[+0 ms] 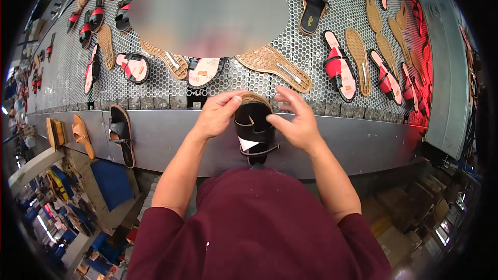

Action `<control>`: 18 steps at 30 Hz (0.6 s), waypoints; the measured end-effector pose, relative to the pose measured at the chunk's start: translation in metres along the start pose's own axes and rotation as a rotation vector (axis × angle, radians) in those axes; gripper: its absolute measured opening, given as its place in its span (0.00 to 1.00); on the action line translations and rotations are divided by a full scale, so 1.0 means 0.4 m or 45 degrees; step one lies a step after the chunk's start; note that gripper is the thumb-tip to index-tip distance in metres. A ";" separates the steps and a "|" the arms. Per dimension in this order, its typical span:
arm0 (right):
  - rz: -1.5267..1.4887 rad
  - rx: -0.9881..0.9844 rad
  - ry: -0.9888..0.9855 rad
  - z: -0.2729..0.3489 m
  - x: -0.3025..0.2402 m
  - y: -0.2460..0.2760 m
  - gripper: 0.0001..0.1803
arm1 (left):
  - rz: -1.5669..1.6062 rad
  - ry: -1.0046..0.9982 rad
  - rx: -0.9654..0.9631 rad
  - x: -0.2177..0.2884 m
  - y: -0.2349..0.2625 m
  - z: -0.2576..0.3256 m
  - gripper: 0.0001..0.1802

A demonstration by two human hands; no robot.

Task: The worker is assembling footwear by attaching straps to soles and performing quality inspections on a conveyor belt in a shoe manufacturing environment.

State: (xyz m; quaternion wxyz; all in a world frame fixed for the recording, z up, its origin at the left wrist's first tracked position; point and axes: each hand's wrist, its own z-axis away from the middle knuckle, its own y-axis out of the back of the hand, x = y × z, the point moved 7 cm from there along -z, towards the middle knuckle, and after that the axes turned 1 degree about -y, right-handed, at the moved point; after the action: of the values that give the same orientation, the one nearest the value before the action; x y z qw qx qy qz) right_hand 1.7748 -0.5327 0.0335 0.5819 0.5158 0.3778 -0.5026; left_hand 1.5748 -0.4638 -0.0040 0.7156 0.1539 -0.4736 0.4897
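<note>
Conveyor belt [311, 80]: a wide perforated metal mesh, taken here as the landmark; it curves across the upper half of the view in front of the person.
Steel ledge [363, 142]: a flat grey shelf along the belt's near edge, between belt and person; it appears to serve as a rest for pieces set off the belt.
Goods on the belt: scattered, well apart. Tan soles [274, 67] lie tread up; red-strapped sandals [340, 72] sit toward the belt's right end; a black slide [314, 5] lies at the far side. The loose spacing probably lets each piece be picked singly.
Ledge items: a black sandal [122, 135] and a tan sandal [83, 135] lie at the ledge's left end, apart from each other.
Black sandal in hand [254, 129]: held over the ledge at the belt's near edge, toe toward the belt, upper facing up, tan sole edge showing at the toe. In my judgement it is tilted so the strap can be checked.
Left hand [218, 114]: fingers curled, gripping the toe end on the left side.
Right hand [295, 122]: thumb pressed on the strap, fingers spread loosely above the toe; partly closed on the sandal.
Room: a busy workshop floor below the ledge, with blue crates [111, 181] to the left and cartons to the right.
Blurred patch: an oval over the belt's centre; contents cannot be told.
</note>
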 end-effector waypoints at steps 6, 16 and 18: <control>0.174 -0.075 0.189 -0.040 0.015 -0.058 0.20 | 0.173 0.073 -0.124 -0.054 0.004 0.013 0.26; 0.164 -0.034 0.260 -0.025 0.051 -0.062 0.27 | -0.429 -0.042 -0.187 -0.014 0.020 -0.002 0.34; 0.164 -0.032 0.242 -0.025 0.051 -0.063 0.29 | -0.551 -0.121 -0.179 -0.008 0.020 -0.003 0.34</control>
State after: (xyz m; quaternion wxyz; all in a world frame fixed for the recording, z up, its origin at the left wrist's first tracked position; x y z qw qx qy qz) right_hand 1.7553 -0.5259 0.0065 0.5809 0.5770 0.4037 -0.4082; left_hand 1.5683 -0.4610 -0.0090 0.7898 0.2246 -0.4959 0.2828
